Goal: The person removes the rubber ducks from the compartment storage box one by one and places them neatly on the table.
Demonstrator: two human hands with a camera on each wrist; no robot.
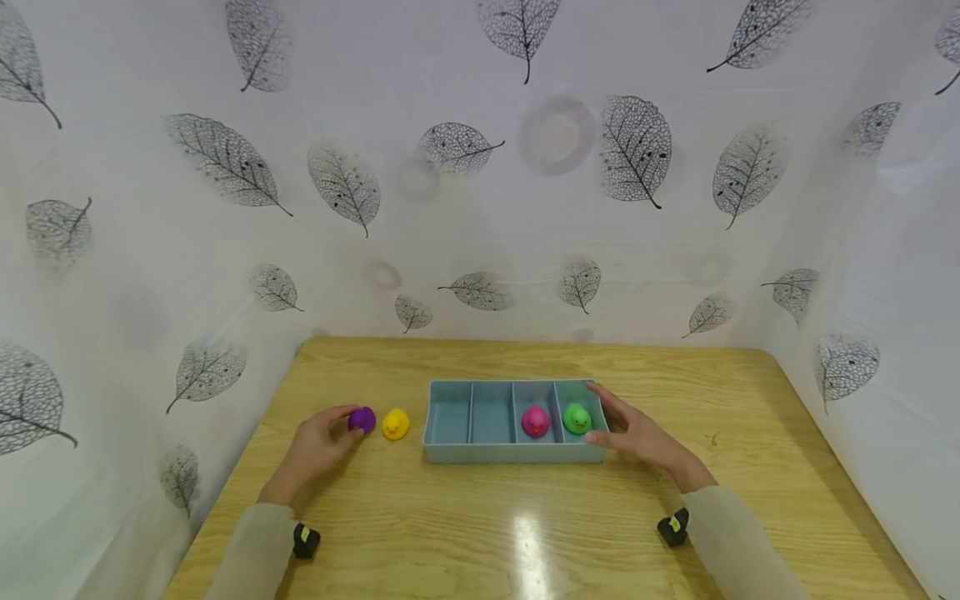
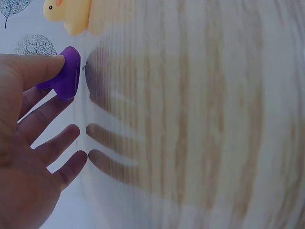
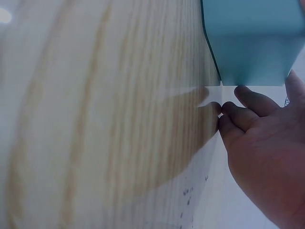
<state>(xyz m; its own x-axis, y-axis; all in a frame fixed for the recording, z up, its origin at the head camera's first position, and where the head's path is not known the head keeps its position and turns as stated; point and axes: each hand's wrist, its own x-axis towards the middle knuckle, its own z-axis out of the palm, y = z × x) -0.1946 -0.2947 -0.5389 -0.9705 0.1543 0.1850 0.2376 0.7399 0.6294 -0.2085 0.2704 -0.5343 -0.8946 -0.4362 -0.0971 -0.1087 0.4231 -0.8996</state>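
In the head view my left hand (image 1: 317, 444) pinches a small purple toy duck (image 1: 362, 419) between thumb and index finger. The left wrist view shows this purple duck (image 2: 69, 76) with its flat underside toward the table; the other fingers are spread. Just right of it sits a yellow toy duck (image 1: 396, 424). A blue-green divided tray (image 1: 513, 454) stands mid-table, with a pink duck (image 1: 536, 421) in its third compartment from the left and a green duck (image 1: 577, 418) in the rightmost one. My right hand (image 1: 637, 433) holds the tray's right end, thumb at the front corner, index finger at the back.
The two left compartments (image 1: 450, 415) hold no ducks. Around everything is a light wooden table (image 1: 420, 533). A white leaf-patterned curtain (image 1: 480, 208) borders its back and sides. Small black devices (image 1: 306, 540) are strapped at both wrists.
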